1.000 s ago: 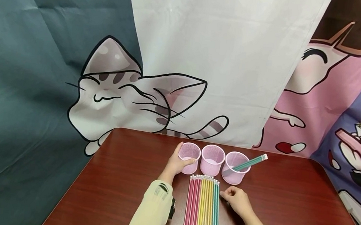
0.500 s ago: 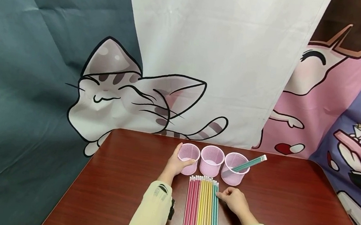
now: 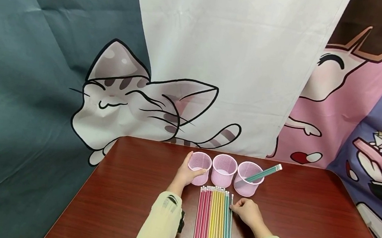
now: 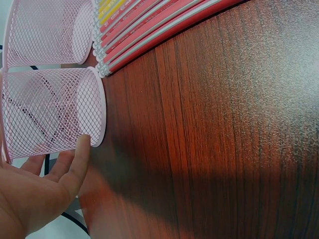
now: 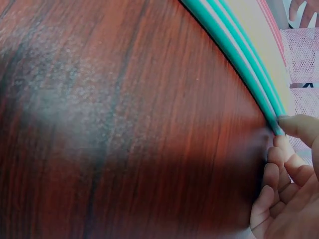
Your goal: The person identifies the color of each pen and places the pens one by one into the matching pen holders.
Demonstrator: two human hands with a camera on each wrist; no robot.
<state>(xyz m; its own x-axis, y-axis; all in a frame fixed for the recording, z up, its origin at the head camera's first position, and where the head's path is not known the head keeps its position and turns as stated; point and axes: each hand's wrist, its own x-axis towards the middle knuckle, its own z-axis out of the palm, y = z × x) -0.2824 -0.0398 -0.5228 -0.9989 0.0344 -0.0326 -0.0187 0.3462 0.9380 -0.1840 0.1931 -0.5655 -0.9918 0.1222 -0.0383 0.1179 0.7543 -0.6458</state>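
My left hand (image 3: 185,173) holds the leftmost pink mesh pencil cup (image 4: 50,107), thumb at its near side and fingers around its outer side. With thumb and index finger, my right hand (image 3: 249,214) pinches the rightmost green pencil (image 3: 229,237) near its eraser end. That end stands slightly apart from the neighbouring green pencils (image 3: 226,221). In the right wrist view the other fingers of this hand (image 5: 294,189) are curled beside the pencil. Yellow pencils (image 3: 217,216) and red pencils (image 3: 203,214) lie alongside in a row, eraser ends toward the cups.
A middle mesh cup (image 3: 223,179) and a right mesh cup (image 3: 245,188) stand beside the held one near the far edge of the brown table (image 3: 124,205). Green pencils (image 3: 266,172) lean out of the right cup. A printed curtain (image 3: 240,61) hangs behind.
My right hand has moved left to the row and taken hold of the outermost green pencil, whose eraser end has shifted away from the others. The left hand stays on its cup.
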